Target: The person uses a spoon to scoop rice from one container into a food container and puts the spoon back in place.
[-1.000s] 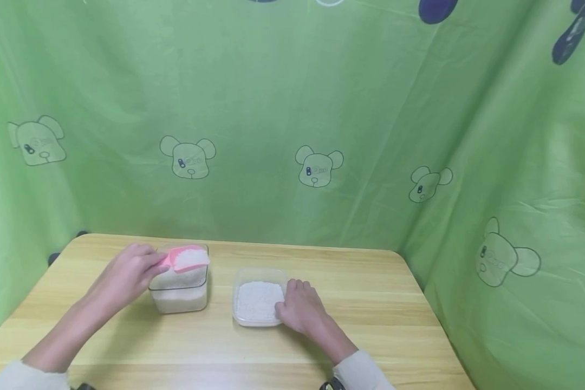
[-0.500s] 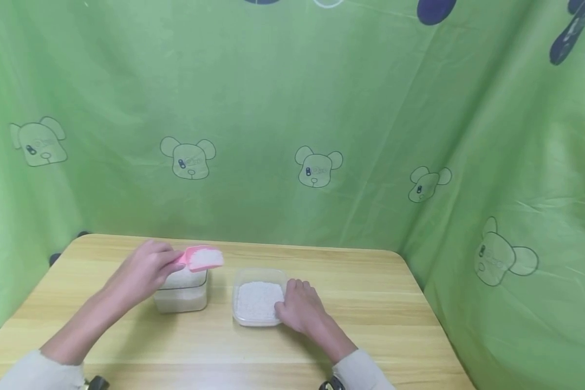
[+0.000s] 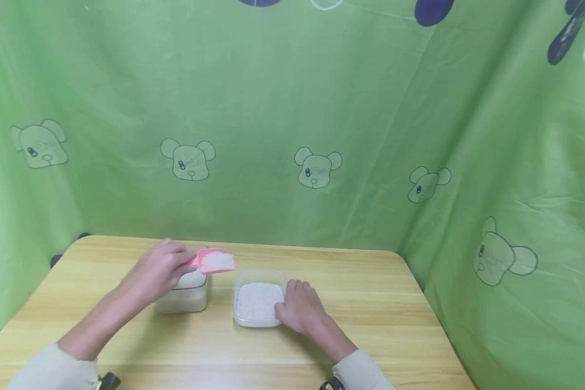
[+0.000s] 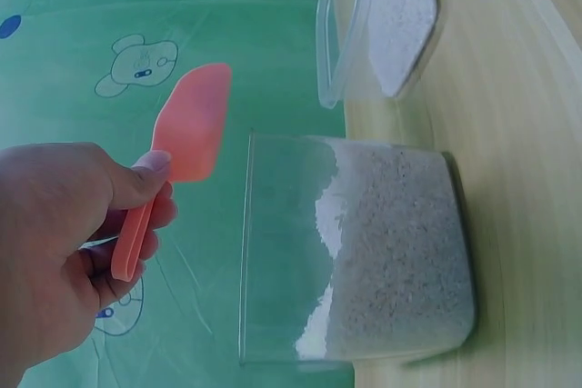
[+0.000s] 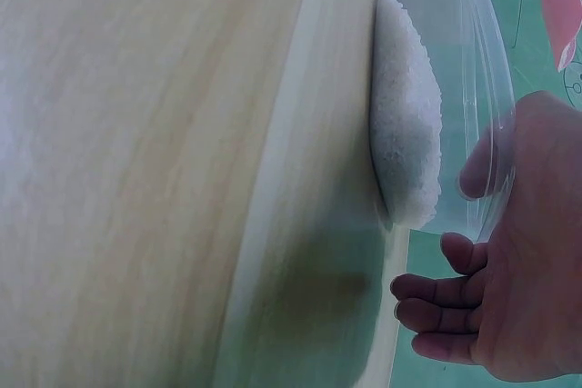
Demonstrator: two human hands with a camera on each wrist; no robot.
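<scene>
My left hand (image 3: 158,271) grips the handle of a pink scoop (image 4: 195,124), thumb on top and fingers curled beneath. White grains heap the scoop (image 3: 216,261), which hangs in the air past the right rim of a taller clear container (image 4: 400,252). That container is partly filled with white grainy stuff and is half hidden by the hand in the head view. To its right stands a lower clear plastic box (image 3: 257,319), also holding white grains. My right hand (image 3: 302,307) pinches this box's right rim, with the thumb over the edge.
Both containers stand on a light wooden table (image 3: 361,303). A green curtain (image 3: 253,211) with bear-face prints hangs behind the table and along its sides. Between the two containers lies a narrow gap.
My left hand has carried the filled scoop rightward, from above the taller container to beyond its right rim. My right hand has stayed on the lower box.
</scene>
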